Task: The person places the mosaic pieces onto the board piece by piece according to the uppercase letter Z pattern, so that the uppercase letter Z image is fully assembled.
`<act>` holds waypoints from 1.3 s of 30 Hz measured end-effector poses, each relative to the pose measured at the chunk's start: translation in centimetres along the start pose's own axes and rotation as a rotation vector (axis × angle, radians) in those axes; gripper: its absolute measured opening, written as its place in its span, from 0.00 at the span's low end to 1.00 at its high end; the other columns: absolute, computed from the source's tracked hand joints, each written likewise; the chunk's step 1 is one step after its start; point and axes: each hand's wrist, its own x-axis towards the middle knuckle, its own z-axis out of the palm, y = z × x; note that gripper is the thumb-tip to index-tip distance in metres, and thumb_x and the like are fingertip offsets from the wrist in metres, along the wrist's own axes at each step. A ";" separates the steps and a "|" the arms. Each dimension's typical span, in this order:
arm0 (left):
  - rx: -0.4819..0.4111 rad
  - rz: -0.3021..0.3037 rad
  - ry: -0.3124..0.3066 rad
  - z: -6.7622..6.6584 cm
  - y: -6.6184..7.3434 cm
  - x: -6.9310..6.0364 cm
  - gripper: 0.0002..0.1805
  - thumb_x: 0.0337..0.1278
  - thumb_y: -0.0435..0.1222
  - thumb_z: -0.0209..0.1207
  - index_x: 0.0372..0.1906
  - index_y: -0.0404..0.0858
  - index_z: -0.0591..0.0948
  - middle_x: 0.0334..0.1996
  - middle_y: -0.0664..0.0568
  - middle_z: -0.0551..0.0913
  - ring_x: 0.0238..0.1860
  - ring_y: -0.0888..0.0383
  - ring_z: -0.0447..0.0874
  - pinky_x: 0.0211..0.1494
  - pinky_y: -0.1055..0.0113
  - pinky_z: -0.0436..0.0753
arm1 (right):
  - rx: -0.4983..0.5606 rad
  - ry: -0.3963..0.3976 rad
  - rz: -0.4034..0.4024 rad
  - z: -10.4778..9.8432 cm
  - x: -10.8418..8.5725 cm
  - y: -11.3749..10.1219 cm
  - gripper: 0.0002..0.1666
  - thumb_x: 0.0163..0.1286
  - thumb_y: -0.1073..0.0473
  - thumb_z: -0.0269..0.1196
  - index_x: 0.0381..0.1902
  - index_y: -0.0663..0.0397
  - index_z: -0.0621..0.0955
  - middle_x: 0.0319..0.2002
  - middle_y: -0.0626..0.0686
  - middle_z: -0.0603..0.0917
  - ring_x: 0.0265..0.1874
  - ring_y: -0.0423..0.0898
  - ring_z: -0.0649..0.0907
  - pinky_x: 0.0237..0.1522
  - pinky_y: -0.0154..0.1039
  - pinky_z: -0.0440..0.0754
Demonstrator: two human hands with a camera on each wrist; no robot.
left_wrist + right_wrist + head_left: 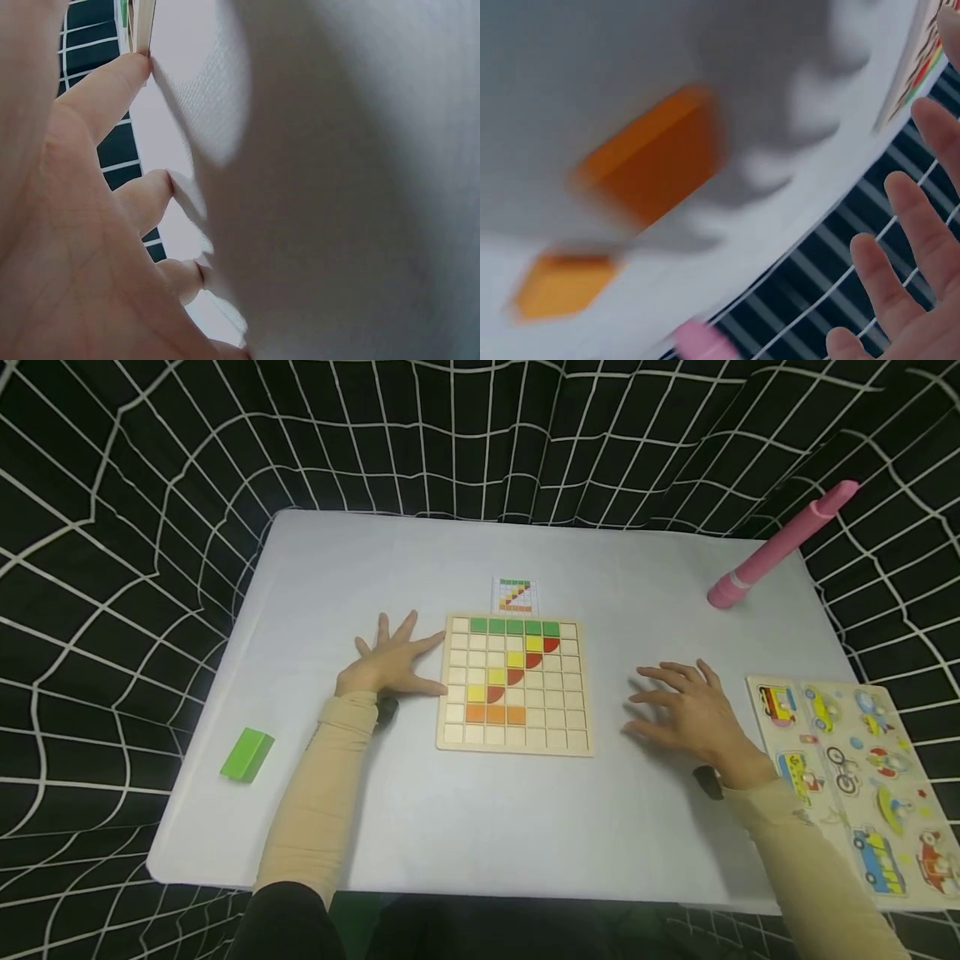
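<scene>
A wooden grid board (555, 720) holds several green, yellow and red tiles and three orange square tiles (496, 714) in a row near its bottom. My left hand (384, 668) lies spread on the table, its thumb and index finger touching the board's left edge. To the board's right, my right hand (690, 718) hovers over the table, fingers apart and gripping nothing. Two blurred orange tiles (652, 161) appear below that hand in the right wrist view; whether they touch the table I cannot tell. The head view does not show them.
Behind the board lies a small pattern card (515, 596). A green block (247, 755) sits at the left, and a pink tube (772, 547) stands back right. Picture puzzle boards (847, 785) cover the right side. Black netted walls (480, 443) surround the table.
</scene>
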 end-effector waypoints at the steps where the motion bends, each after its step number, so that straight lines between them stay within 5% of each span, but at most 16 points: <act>1: -0.003 0.001 0.000 -0.1 0.0 0.0 0.57 0.51 0.66 0.68 0.83 0.63 0.52 0.85 0.48 0.24 0.80 0.30 0.11 0.70 0.17 0.24 | -0.004 -0.006 0.012 -0.3 -0.4 0.4 0.24 0.46 0.46 0.81 0.41 0.50 0.92 0.62 0.59 0.85 0.63 0.65 0.76 0.69 0.78 0.62; 12: -0.001 0.003 0.017 -0.7 0.1 -0.3 0.57 0.51 0.65 0.69 0.83 0.63 0.53 0.85 0.48 0.25 0.80 0.30 0.11 0.71 0.16 0.25 | 0.016 -0.103 0.115 -1.3 -4.6 3.4 0.22 0.51 0.48 0.80 0.43 0.49 0.92 0.64 0.61 0.82 0.64 0.64 0.73 0.77 0.73 0.55; 23: 0.002 -0.001 0.022 -0.6 0.2 -0.1 0.57 0.50 0.65 0.69 0.83 0.63 0.53 0.86 0.48 0.26 0.81 0.30 0.12 0.71 0.16 0.25 | 0.036 -0.127 0.150 -1.1 -6.1 4.4 0.18 0.52 0.54 0.80 0.41 0.52 0.92 0.64 0.62 0.81 0.64 0.66 0.72 0.75 0.72 0.56; 31: 0.000 0.001 0.019 -0.4 0.3 -0.1 0.56 0.51 0.65 0.68 0.83 0.63 0.54 0.86 0.49 0.25 0.80 0.30 0.11 0.71 0.17 0.25 | 0.053 -0.094 0.108 -1.3 -5.7 4.3 0.16 0.52 0.57 0.80 0.40 0.54 0.92 0.64 0.61 0.80 0.65 0.65 0.72 0.77 0.72 0.56; 39: -0.007 -0.003 0.008 0.0 0.1 -0.1 0.56 0.51 0.65 0.69 0.83 0.63 0.53 0.85 0.48 0.25 0.80 0.30 0.11 0.70 0.16 0.24 | 0.107 -0.048 0.025 -1.2 -1.9 1.9 0.15 0.51 0.58 0.79 0.39 0.55 0.92 0.62 0.61 0.83 0.64 0.64 0.75 0.69 0.77 0.62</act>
